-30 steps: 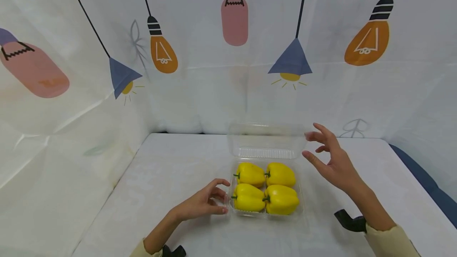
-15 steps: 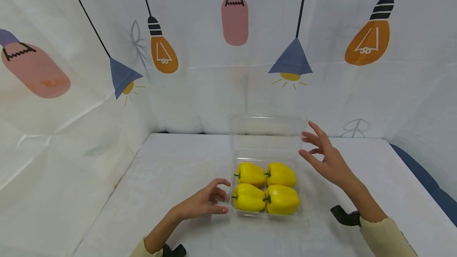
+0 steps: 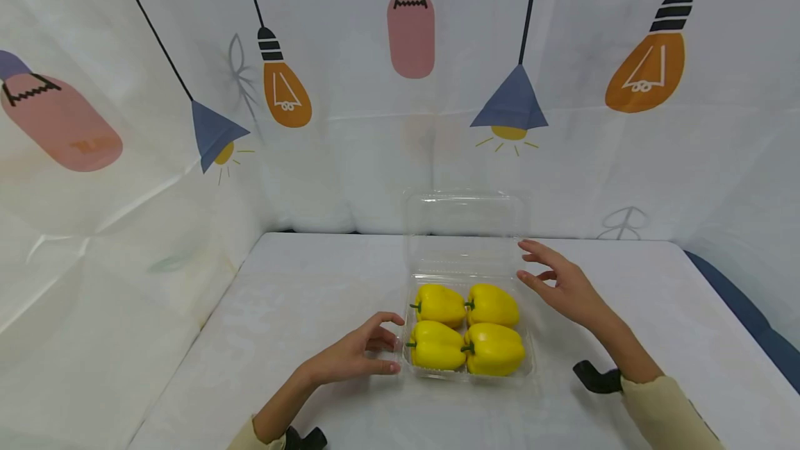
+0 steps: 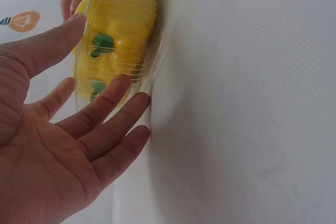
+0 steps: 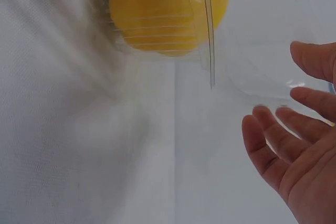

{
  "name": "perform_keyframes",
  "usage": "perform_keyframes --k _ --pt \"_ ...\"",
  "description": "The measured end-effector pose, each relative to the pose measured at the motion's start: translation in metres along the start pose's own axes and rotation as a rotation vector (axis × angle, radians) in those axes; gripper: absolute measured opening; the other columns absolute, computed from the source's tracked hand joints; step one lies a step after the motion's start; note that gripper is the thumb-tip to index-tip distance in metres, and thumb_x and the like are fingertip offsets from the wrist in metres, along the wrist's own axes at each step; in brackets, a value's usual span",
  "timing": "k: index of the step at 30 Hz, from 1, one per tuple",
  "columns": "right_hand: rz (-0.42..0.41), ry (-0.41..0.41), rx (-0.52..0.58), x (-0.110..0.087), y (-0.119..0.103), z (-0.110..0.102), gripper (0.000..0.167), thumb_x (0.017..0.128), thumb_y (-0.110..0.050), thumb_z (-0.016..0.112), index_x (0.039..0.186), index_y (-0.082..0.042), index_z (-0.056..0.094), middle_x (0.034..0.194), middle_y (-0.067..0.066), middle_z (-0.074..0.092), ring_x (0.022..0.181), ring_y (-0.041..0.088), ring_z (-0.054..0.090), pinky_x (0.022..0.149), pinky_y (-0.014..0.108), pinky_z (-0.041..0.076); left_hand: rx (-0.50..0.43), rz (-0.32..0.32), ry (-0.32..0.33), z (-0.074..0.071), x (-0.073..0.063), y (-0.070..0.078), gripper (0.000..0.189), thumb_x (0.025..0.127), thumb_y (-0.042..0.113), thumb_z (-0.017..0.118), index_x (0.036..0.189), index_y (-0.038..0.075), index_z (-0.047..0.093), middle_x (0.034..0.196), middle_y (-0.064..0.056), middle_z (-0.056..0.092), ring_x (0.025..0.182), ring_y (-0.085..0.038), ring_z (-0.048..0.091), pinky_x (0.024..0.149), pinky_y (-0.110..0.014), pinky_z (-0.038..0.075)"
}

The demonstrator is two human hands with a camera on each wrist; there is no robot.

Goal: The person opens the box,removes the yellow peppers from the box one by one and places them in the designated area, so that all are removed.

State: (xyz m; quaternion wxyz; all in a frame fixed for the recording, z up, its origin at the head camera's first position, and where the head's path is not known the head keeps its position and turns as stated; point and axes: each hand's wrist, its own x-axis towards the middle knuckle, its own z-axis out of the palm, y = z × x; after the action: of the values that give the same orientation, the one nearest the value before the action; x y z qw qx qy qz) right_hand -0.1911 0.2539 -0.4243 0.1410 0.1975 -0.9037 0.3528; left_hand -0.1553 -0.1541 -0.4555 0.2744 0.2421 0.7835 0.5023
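A clear plastic clamshell container [image 3: 531,360] lies on the table with its lid [image 3: 469,217] raised at the back. Inside sit several yellow bell peppers [image 3: 492,349] with green stems, side by side in rows. At the container's left wall is my left hand [image 3: 350,353], its fingers spread and relaxed; in the left wrist view the fingertips [image 4: 142,100] lie against or very near the plastic. My right hand [image 3: 565,290] hovers by the lid's lower right side, fingers loosely extended. In the right wrist view its fingers [image 5: 262,145] grip nothing; whether they touch the lid I cannot tell.
The white-covered table [image 3: 300,283] carries the container. Behind it hangs a white curtain [image 3: 350,172] printed with lamps and bulbs. A dark blue object [image 3: 737,297] shows past the table's right edge. Black wrist mounts [image 3: 598,377] jut from both sleeves.
The lid has swung up from leaning backward to more upright. My right hand has moved left and lower beside it, while the left hand and the peppers have stayed put.
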Motion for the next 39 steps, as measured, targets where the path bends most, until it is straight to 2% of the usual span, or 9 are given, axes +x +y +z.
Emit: perform_keyframes --k 4,11,22,32,39 --pt "0.004 -0.012 0.004 0.002 0.006 0.004 0.056 0.095 -0.018 0.068 0.145 -0.004 0.046 0.145 0.017 0.047 0.113 0.033 0.06 0.078 0.027 0.054 -0.001 -0.006 0.004 0.0 0.0 0.002 0.062 0.089 0.025 0.076 0.139 0.026 0.038 0.12 -0.007 0.059 0.113 -0.026 0.057 0.101 -0.047 0.044" --pt "0.016 -0.052 0.027 0.004 0.015 0.011 0.054 0.097 -0.017 0.066 0.144 -0.001 0.046 0.149 0.021 0.041 0.111 0.036 0.061 0.079 0.047 0.055 0.027 -0.003 0.024 0.001 0.0 0.004 0.063 0.089 0.023 0.076 0.139 0.023 0.038 0.119 -0.004 0.058 0.113 -0.022 0.057 0.102 -0.047 0.043" --pt "0.041 -0.1 0.068 0.003 0.027 0.016 0.054 0.097 -0.015 0.065 0.145 0.0 0.045 0.15 0.023 0.039 0.108 0.034 0.064 0.081 0.047 0.055 0.027 -0.022 0.029 0.002 0.001 0.002 0.063 0.089 0.025 0.076 0.139 0.025 0.039 0.122 -0.006 0.056 0.114 -0.023 0.057 0.101 -0.047 0.045" --pt "0.115 -0.156 0.096 0.001 0.034 0.018 0.056 0.099 -0.023 0.063 0.145 0.002 0.043 0.149 0.026 0.039 0.109 0.038 0.063 0.086 0.054 0.052 0.022 -0.034 0.031 0.002 0.001 0.003 0.062 0.089 0.025 0.076 0.138 0.028 0.039 0.124 -0.007 0.056 0.115 -0.023 0.058 0.1 -0.047 0.045" --pt "0.116 -0.174 0.106 0.001 0.036 0.019 0.057 0.099 -0.025 0.062 0.145 0.003 0.042 0.149 0.026 0.039 0.11 0.039 0.062 0.087 0.057 0.05 0.027 -0.031 0.032 0.002 0.001 0.002 0.062 0.089 0.025 0.076 0.139 0.027 0.039 0.123 -0.005 0.056 0.114 -0.022 0.057 0.102 -0.047 0.043"
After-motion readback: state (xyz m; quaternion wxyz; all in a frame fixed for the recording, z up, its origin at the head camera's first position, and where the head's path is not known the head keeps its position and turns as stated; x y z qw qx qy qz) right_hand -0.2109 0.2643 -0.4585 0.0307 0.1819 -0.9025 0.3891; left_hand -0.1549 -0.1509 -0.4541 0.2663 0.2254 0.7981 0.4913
